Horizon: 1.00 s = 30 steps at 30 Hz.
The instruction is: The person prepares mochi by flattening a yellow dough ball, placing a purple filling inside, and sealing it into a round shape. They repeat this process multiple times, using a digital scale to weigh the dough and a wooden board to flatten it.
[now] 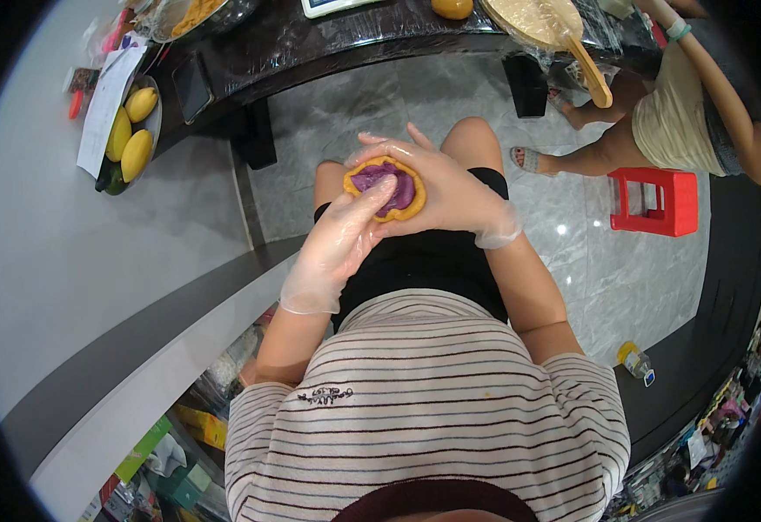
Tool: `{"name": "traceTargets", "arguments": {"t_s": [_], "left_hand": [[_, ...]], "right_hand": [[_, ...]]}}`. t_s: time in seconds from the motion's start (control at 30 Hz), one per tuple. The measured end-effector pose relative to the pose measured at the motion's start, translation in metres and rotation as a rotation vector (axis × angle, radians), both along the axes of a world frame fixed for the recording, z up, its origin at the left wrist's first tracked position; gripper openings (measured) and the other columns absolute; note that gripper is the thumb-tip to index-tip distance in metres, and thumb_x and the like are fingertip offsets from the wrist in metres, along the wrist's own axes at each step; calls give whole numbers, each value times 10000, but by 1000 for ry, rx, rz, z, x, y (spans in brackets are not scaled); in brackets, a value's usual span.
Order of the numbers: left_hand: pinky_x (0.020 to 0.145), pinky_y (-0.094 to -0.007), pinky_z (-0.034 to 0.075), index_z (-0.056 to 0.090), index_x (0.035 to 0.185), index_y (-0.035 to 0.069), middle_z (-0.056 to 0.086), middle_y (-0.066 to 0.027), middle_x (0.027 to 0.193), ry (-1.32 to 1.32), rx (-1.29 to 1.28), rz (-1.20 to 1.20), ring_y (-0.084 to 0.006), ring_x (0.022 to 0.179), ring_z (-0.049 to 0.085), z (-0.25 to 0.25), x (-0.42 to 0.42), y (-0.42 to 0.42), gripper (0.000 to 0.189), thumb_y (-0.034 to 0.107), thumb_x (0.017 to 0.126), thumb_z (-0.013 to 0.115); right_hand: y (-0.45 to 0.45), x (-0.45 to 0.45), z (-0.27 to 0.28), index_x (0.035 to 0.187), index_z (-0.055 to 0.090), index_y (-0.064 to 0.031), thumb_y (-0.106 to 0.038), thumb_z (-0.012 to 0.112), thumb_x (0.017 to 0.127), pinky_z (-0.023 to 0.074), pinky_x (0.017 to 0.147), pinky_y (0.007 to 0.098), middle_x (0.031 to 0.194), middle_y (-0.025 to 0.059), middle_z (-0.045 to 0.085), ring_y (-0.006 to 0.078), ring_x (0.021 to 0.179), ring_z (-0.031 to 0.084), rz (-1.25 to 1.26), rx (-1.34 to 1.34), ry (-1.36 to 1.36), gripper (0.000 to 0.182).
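An orange dough cup with a ruffled rim is held above my lap, its open side facing up. Purple filling lines the inside. My left hand, in a clear plastic glove, grips the cup from the lower left, with the thumb pressed onto the filling. From the right, my right hand, gloved the same way, cups the dough's side, fingers around its far edge. The underside of the dough is hidden by my hands.
A dark table stands ahead, bearing an orange dough ball, a wrapped wooden paddle, a phone and a plate of yellow mangoes. At right are another person's leg, a red stool and a bottle.
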<state>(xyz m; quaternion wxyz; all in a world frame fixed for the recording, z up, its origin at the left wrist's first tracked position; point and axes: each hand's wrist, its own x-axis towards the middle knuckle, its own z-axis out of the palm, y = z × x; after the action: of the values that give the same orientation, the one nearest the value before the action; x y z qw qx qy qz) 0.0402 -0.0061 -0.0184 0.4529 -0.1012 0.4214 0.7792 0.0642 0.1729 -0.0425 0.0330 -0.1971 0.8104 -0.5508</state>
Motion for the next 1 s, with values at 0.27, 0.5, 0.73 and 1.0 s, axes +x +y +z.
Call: {"name": "traceTargets", "arguments": {"t_s": [0.27,0.5,0.73,1.0], "left_hand": [[981,-345,510,455,1372,9,591,-103,1233,6,24,-145,-206,1157,598,4,-15,0,488,180,955,643],[955,-321,525,473,1319,7,591,-93,1167,42,-11,37,-169,1085,617,3,-4,11,448,149,935,654],[956,-322,524,481,1312,27,585,-103,1200,94,-28,19,-177,1110,612,0,-8,6,396,182,969,603],[975,-344,516,477,1336,16,577,-122,1233,-84,125,20,-211,1156,593,10,-6,5,419,171,969,603]], "right_hand": [[26,-7,0,1387,484,-104,-379,859,669,69,1171,600,1442,139,491,334,1441,315,101,-101,43,855],[4,11,1,1374,499,-143,-376,860,661,31,1171,614,1448,89,496,320,1439,328,-139,44,32,833],[9,13,14,1376,491,-136,-356,863,672,54,1180,608,1462,23,495,294,1457,306,-209,-8,78,826],[10,10,9,1331,526,-141,-279,875,673,55,1184,597,1360,22,579,288,1417,384,-120,-72,4,757]]}}
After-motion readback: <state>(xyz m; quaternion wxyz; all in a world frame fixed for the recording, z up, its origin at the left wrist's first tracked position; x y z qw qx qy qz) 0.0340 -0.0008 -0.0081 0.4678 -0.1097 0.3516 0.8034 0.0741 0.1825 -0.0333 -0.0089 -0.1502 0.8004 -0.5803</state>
